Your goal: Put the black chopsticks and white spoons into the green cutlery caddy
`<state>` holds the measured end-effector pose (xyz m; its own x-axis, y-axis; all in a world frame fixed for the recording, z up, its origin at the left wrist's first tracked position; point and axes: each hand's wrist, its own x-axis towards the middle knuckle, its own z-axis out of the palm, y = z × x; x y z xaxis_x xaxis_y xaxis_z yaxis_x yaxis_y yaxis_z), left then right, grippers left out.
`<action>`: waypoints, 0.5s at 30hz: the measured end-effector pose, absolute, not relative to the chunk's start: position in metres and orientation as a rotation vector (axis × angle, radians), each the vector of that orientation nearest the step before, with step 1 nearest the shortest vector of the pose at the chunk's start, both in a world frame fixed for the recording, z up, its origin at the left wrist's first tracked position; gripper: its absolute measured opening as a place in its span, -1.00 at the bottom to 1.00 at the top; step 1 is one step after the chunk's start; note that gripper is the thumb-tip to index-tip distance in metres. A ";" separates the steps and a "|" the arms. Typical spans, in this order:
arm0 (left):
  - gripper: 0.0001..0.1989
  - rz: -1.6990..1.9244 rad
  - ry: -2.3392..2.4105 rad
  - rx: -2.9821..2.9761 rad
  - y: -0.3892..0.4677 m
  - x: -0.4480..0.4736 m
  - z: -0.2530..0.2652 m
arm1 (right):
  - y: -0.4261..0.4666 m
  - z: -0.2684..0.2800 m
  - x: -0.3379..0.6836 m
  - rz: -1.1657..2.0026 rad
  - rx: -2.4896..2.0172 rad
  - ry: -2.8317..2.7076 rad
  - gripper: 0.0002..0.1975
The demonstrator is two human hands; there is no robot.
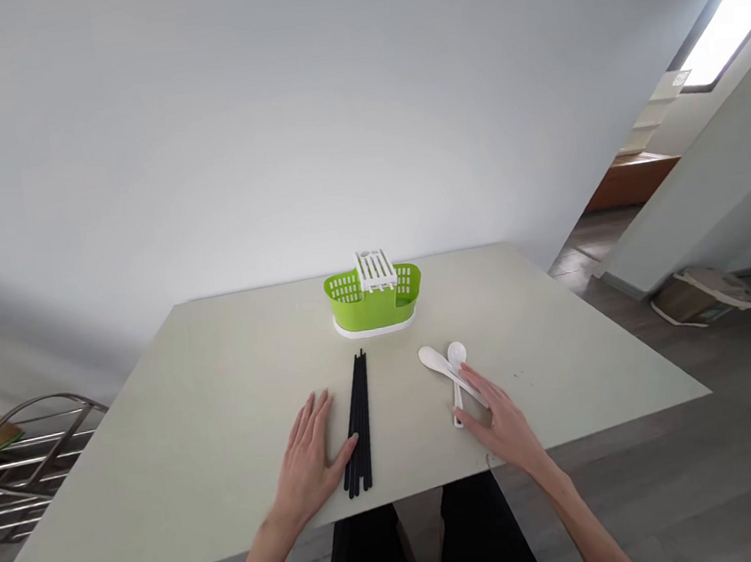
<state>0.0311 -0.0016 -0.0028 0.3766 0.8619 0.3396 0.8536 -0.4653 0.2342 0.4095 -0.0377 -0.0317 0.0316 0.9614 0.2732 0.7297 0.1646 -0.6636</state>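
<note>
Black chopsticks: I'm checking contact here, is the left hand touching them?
Touching. The head view shows the left hand flat on the table, its thumb pressed against the black chopsticks.

One pale square table (225, 377). One green cutlery caddy (373, 303) with a white base, carrying one white slotted insert (375, 268) on top. One bundle of black chopsticks (359, 426); the sticks lie too close together for an exact count, though at least four show. Two white plastic spoons (448, 370), crossed. Two hands: one left hand (314, 462) and one right hand (501, 420). One metal wire rack (12, 462) at the left edge.
</note>
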 end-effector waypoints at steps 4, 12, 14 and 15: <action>-0.25 0.708 1.598 2.589 -0.002 0.030 -0.005 | -0.038 -0.033 0.408 0.417 -1.654 -1.766 -0.38; -0.33 0.787 1.609 2.547 -0.003 0.029 -0.008 | -0.039 -0.035 0.407 0.469 -1.676 -1.674 -0.36; -0.38 0.797 1.606 2.527 -0.003 0.029 -0.007 | -0.038 -0.036 0.407 0.476 -1.663 -1.641 -0.37; -0.41 0.803 1.601 2.517 -0.004 0.028 -0.006 | -0.038 -0.036 0.408 0.474 -1.650 -1.624 -0.38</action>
